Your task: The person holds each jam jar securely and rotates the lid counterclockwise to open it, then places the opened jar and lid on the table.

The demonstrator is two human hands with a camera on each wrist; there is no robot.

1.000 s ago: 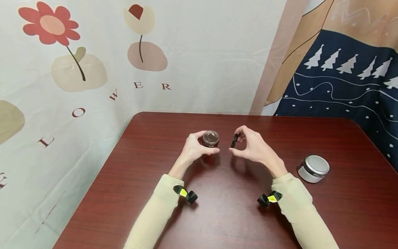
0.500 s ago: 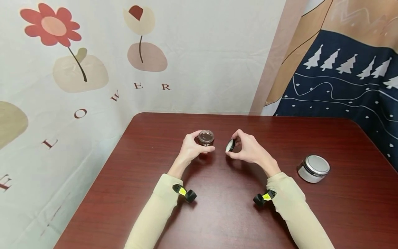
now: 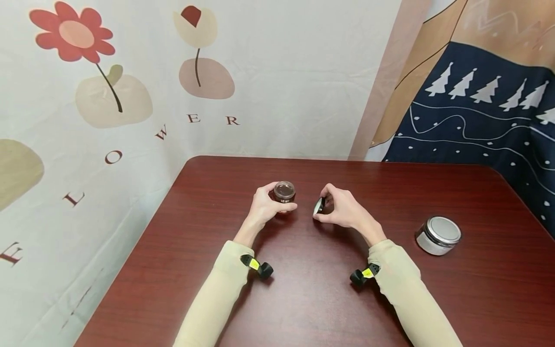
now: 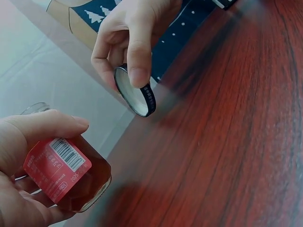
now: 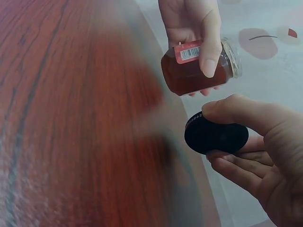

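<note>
I read "FLOWER" on the cloth point(image 3: 169, 108), ten o'clock. The jar's point(image 4: 98, 182) red label point(image 4: 57, 170) shows "2025", left wrist eight o'clock.

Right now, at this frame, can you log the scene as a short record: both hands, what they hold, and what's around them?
Left hand: grips a glass jar
Jar: uncovered, dark reddish-brown inside, red label with barcode
Right hand: pinches a round black lid
Lid: apart from the jar, tilted on edge, pale inner side facing the jar
Other container: second jar with a silver-grey top, right of the right hand
Surface: red-brown wood-grain table
Backdrop: flower-print cloth
</note>
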